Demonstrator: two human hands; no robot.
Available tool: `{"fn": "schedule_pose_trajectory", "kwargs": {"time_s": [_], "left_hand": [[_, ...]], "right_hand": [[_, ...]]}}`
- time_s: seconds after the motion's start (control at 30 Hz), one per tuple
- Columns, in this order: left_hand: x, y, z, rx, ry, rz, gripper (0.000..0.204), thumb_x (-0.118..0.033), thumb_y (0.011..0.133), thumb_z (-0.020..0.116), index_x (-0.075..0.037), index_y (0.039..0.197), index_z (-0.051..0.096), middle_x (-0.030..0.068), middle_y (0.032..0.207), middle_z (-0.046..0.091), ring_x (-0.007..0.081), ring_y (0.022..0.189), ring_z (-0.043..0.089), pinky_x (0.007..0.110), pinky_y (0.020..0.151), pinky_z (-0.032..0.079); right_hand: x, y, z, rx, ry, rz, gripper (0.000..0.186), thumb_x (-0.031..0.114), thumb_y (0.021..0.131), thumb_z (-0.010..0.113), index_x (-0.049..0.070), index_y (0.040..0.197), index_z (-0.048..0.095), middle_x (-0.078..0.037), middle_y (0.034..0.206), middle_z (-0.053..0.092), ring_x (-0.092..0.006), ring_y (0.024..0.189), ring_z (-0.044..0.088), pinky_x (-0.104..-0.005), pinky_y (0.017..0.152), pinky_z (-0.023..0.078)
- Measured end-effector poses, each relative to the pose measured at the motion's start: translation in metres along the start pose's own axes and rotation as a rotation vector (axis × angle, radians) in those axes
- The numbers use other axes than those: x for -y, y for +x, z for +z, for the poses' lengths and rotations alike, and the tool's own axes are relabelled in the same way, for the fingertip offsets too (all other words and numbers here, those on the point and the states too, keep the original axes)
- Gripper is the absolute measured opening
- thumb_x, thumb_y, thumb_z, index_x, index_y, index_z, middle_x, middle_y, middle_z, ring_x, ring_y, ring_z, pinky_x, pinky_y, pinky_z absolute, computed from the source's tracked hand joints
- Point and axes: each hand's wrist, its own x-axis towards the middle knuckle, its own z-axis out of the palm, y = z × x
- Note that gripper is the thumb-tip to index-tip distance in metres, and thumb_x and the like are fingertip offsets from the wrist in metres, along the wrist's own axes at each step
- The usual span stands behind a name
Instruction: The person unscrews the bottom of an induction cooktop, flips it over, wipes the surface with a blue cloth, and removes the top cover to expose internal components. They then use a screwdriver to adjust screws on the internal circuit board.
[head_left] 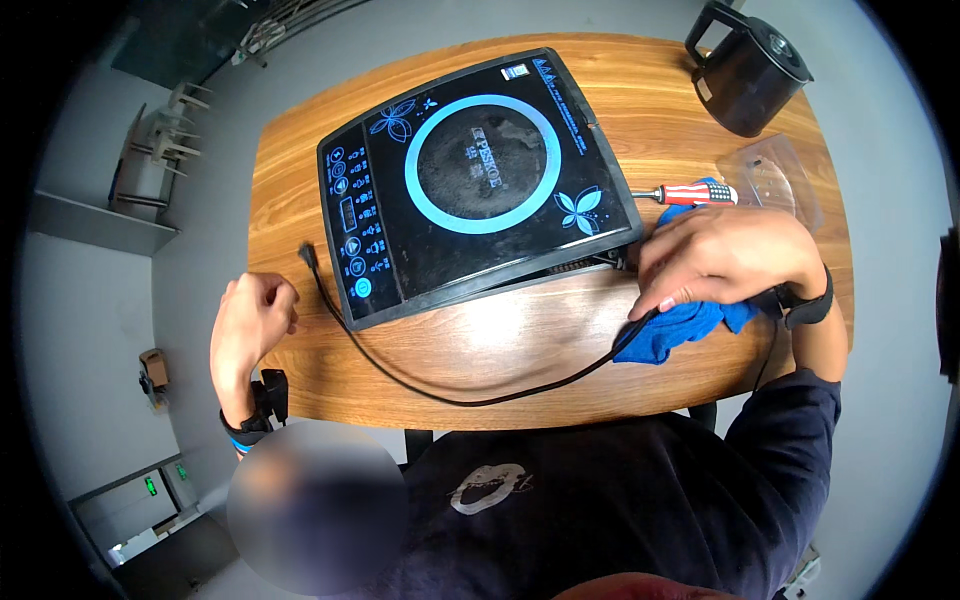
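Note:
A black induction cooker [480, 180] with a blue ring on its glass top lies at an angle on the wooden table. Along its near edge the top panel stands apart from the lower part, and a gap shows at the near right corner. My right hand [715, 255] is closed on the black power cord [470, 402], beside that corner and over a blue cloth [655, 340]. The cord curves along the near side of the cooker to its plug [308, 254] at the left. My left hand [255, 325], fingers curled in with nothing visible in them, rests by the table's left edge.
A screwdriver [695, 193] with a red, white and black handle lies right of the cooker, partly on the cloth. Behind it is a clear plastic tray [775, 180]. A black kettle [745, 85] stands at the table's far right corner.

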Motion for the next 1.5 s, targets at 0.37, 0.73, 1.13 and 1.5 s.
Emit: {"fn": "schedule_pose_trajectory", "kwargs": {"time_s": [0.37,0.73,1.13,1.5], "left_hand": [[0.007,0.037,0.024,-0.189,-0.092,0.318,0.053,-0.034,0.111,0.07,-0.007,0.155,0.057,0.0182,0.144,0.068,0.032,0.12,0.073,0.044,0.092,0.063],[-0.02,0.08,0.006,0.161,0.071,0.479,0.104,-0.038,0.095,0.088,-0.002,0.174,0.032,0.0346,0.137,0.069,0.0434,0.111,0.075,0.046,0.098,0.058],[-0.028,0.083,0.002,0.102,0.129,0.459,0.107,-0.032,0.079,0.098,0.004,0.165,0.047,0.0379,0.125,0.069,0.0453,0.116,0.076,0.046,0.098,0.059],[-0.021,0.077,0.011,-0.033,0.172,0.558,0.099,-0.034,0.081,0.095,0.01,0.158,0.052,0.0307,0.106,0.072,0.0447,0.116,0.069,0.049,0.1,0.054]], "right_hand": [[0.003,-0.048,0.011,-0.456,-0.207,0.34,0.086,0.061,0.097,0.076,0.001,0.155,0.054,-0.019,0.145,0.061,-0.0393,0.141,0.061,-0.049,0.118,0.051],[0.01,-0.042,0.091,-0.173,-0.66,0.909,0.097,0.005,0.067,0.095,0.006,0.153,0.05,-0.021,0.148,0.055,-0.0478,0.133,0.059,-0.0512,0.108,0.057],[0.066,-0.064,0.006,-0.293,-0.442,0.922,0.057,0.01,0.07,0.081,0.012,0.125,0.066,-0.015,0.113,0.07,-0.0483,0.106,0.07,-0.0549,0.087,0.059],[0.057,0.018,-0.042,-0.455,-0.767,0.373,0.057,0.017,0.081,0.083,0.013,0.136,0.07,-0.014,0.131,0.066,-0.0411,0.119,0.07,-0.0475,0.097,0.059]]}}
